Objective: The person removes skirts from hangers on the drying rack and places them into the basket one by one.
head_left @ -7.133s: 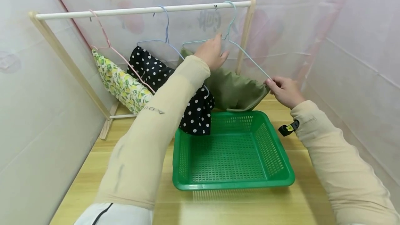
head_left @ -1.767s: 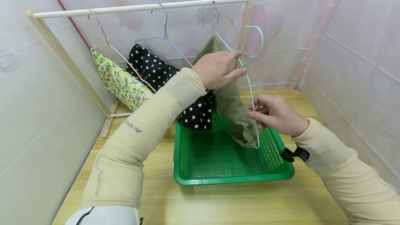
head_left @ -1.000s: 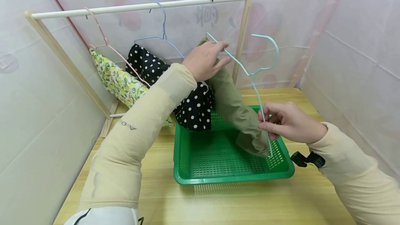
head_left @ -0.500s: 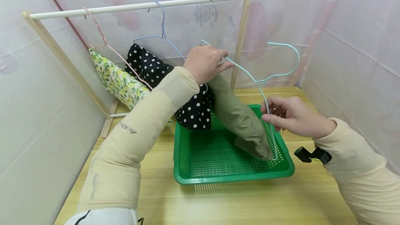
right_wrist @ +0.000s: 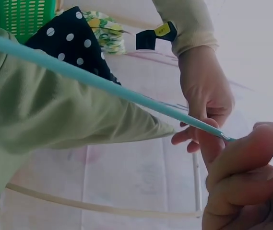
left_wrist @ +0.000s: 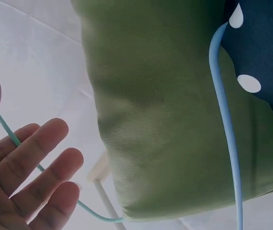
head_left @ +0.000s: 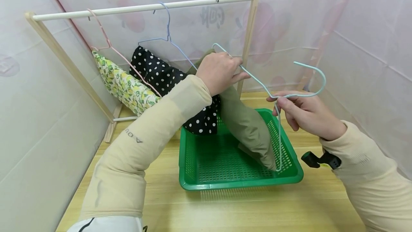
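A mint-green wire hanger (head_left: 256, 80) is off the rail and tilted, its hook pointing right. From it hangs an olive-green garment (head_left: 246, 122), kind unclear, its lower corner inside the green basket (head_left: 241, 185). My right hand (head_left: 309, 115) pinches the hanger at its neck, just below the hook; the right wrist view shows thumb and fingers on the wire. My left hand (head_left: 220, 72) lies at the hanger's upper arm. In the left wrist view its fingers (left_wrist: 50, 172) are extended and apart, with the wire passing behind them.
The rack's white rail (head_left: 128, 9) holds a pink hanger (head_left: 103, 31) with a lemon-print cloth (head_left: 122, 85) and a blue hanger (head_left: 168, 20) with a black polka-dot cloth (head_left: 201, 121). The dotted cloth overlaps the basket's back left edge. Everything stands on a wooden table (head_left: 225, 214).
The mint-green hanger hung on the rail at first. It has come off, moved right and down, and tilted. My right hand has shifted from its lower arm to the neck.
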Motion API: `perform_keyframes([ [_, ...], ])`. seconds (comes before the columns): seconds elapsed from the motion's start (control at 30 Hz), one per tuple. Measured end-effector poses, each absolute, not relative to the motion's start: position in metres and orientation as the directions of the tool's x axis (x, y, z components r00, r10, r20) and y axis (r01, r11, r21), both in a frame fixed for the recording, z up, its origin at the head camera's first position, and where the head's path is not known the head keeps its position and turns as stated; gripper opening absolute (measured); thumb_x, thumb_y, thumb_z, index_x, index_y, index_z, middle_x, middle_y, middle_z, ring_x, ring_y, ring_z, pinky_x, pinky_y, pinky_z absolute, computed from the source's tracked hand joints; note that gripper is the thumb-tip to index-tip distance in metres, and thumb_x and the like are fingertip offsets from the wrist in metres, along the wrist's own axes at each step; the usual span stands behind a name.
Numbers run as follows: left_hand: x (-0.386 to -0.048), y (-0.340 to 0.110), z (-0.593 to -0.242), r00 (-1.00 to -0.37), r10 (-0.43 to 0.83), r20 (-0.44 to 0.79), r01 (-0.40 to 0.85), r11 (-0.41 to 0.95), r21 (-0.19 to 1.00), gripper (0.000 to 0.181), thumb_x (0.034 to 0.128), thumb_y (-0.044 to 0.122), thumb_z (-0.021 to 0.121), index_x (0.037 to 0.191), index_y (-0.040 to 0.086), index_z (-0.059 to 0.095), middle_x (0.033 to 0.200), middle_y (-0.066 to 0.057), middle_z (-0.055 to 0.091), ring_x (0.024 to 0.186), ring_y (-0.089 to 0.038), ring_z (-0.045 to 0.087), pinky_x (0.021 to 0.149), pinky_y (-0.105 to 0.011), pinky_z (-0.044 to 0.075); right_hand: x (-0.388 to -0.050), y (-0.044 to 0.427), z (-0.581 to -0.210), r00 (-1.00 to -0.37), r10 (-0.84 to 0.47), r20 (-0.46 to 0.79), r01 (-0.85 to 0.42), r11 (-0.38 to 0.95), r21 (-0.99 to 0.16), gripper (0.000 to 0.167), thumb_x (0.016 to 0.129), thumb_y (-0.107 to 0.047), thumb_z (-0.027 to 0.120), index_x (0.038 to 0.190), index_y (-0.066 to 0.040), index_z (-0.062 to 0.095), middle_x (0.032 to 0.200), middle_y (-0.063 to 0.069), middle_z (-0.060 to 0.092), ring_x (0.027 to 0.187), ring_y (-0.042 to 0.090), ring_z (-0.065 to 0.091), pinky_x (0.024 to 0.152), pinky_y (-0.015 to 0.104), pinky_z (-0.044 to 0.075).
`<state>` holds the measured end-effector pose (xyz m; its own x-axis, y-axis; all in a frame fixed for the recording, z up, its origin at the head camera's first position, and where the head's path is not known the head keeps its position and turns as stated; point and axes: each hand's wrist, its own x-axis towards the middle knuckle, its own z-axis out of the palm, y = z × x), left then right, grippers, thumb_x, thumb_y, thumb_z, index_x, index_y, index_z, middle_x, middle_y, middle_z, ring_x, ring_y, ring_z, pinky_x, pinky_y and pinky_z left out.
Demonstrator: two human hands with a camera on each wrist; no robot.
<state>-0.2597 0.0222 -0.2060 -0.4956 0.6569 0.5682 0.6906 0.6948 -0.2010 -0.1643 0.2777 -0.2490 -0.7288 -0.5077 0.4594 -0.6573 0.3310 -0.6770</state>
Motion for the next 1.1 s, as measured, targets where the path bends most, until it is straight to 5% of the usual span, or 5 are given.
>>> perform_keyframes([
  [0.13, -0.259, 0.024, -0.206, -0.492, 0.646, 0.584, 0.678, 0.705, -0.209, 0.041, 0.092, 0.052, 0.057, 0.083, 0.013, 0.067, 0.063, 0.002, 0.06, 0.06, -0.019, 0.058, 0.054, -0.034, 0.047, -0.16, 0.276, -0.246, -0.772, -0.456, 0.443, -0.615, 0.36, -0.702, 0.024, 0.1, 0.001, 0.044, 0.114, 0.002, 0.064, 0.082, 0.008, 0.067, 0.036, 0.015, 0.045, 0.042, 0.028, 0.041],
  [0.33, -0.257, 0.029, -0.207, -0.51, 0.639, 0.575, 0.69, 0.703, -0.17, 0.041, 0.0924, 0.051, 0.058, 0.096, 0.012, 0.07, 0.068, 0.003, 0.064, 0.061, -0.017, 0.058, 0.053, -0.031, 0.047, -0.155, 0.27, -0.238, -0.904, -0.354, 0.238, -0.391, 0.468, -0.792, 0.031, 0.106, -0.025, 0.038, 0.121, -0.01, 0.061, 0.089, 0.01, 0.063, 0.048, 0.025, 0.051, 0.046, 0.033, 0.044],
  [0.6, -0.26, 0.021, -0.216, -0.464, 0.683, 0.564, 0.789, 0.608, -0.089, 0.039, 0.0972, 0.03, 0.055, 0.13, 0.01, 0.06, 0.1, -0.003, 0.07, 0.091, -0.018, 0.066, 0.077, -0.033, 0.052, -0.156, 0.278, -0.244, -0.944, -0.263, 0.2, -0.307, 0.479, -0.823, 0.045, 0.105, -0.04, 0.03, 0.12, -0.01, 0.061, 0.083, 0.011, 0.056, 0.053, 0.023, 0.048, 0.05, 0.033, 0.041],
  [0.77, -0.262, 0.013, -0.221, -0.443, 0.697, 0.564, 0.819, 0.57, -0.061, 0.044, 0.097, 0.027, 0.056, 0.138, 0.01, 0.052, 0.1, -0.005, 0.068, 0.092, -0.02, 0.065, 0.078, -0.033, 0.051, -0.156, 0.284, -0.247, -0.955, -0.233, 0.185, -0.279, 0.485, -0.829, 0.046, 0.105, -0.04, 0.032, 0.12, -0.01, 0.062, 0.083, 0.012, 0.058, 0.055, 0.023, 0.049, 0.051, 0.032, 0.041],
  [1.1, -0.269, -0.011, -0.231, -0.305, 0.537, 0.786, 0.832, 0.552, -0.054, 0.025, 0.0917, 0.013, 0.057, 0.111, -0.001, 0.061, 0.097, -0.011, 0.067, 0.087, -0.023, 0.062, 0.077, -0.03, 0.051, -0.157, 0.288, -0.249, -0.952, -0.227, 0.204, -0.29, 0.458, -0.84, 0.048, 0.105, -0.039, 0.031, 0.114, -0.005, 0.064, 0.082, 0.009, 0.058, 0.055, 0.021, 0.046, 0.052, 0.032, 0.039],
])
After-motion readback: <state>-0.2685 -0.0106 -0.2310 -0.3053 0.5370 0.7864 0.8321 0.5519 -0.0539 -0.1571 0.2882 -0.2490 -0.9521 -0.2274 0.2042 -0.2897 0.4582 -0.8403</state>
